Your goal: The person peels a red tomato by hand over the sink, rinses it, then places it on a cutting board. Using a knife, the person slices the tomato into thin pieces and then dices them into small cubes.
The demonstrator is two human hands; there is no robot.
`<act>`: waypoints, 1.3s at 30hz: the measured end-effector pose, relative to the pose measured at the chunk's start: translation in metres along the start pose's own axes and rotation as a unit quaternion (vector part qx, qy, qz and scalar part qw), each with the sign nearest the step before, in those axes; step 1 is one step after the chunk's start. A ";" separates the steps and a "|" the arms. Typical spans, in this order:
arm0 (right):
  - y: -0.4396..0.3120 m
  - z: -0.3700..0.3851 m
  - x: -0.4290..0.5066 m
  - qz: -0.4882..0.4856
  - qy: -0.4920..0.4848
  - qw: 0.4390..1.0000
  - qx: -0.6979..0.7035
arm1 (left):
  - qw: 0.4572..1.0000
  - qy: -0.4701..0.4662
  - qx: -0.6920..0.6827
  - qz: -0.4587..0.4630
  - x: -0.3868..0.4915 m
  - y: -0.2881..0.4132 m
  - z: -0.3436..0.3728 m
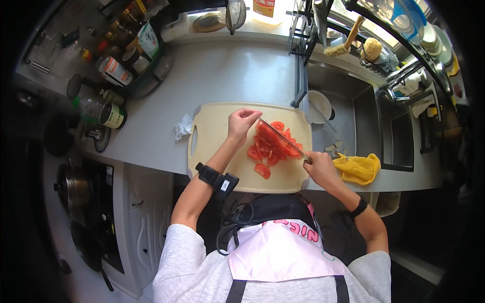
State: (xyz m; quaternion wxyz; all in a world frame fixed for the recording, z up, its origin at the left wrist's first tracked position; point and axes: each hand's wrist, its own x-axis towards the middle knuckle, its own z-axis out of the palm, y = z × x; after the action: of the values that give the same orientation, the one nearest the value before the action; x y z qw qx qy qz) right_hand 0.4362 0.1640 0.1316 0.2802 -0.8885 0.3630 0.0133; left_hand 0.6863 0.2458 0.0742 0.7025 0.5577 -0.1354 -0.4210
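Note:
A cream plastic cutting board lies on the counter before me, with a heap of cut red tomato pieces on its right half. My right hand is closed around the handle of a kitchen knife. The blade slants up and leftward over the tomato. At its far end, my left hand has its thumb and fingers pinched together at the blade's tip. One tomato wedge lies apart, nearer the board's front edge.
A crumpled white tissue lies left of the board. To the right are a yellow cloth and a steel sink holding a white plate. A black rack post stands behind the board. Bottles and a pot are at the left.

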 end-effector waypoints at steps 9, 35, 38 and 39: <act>-0.017 -0.018 0.007 -0.144 -0.109 0.982 -0.049 | 0.998 0.057 0.012 -0.036 -0.082 0.014 -0.059; -0.022 -0.015 0.066 -0.181 -0.125 0.960 -0.174 | 0.988 0.087 0.030 0.121 -0.069 -0.003 -0.073; -0.023 -0.009 0.067 -0.201 -0.117 0.955 -0.183 | 0.989 0.095 0.061 0.090 -0.075 -0.007 -0.076; -0.023 -0.002 0.068 -0.204 -0.101 0.959 -0.171 | 0.989 0.108 0.075 0.067 -0.076 -0.009 -0.075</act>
State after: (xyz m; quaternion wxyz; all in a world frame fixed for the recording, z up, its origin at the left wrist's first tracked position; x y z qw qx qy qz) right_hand 0.5008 0.1334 0.1293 0.1563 -0.9723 0.1361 0.1078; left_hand 0.6857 0.3527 0.0617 0.6959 0.6407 -0.1270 -0.2985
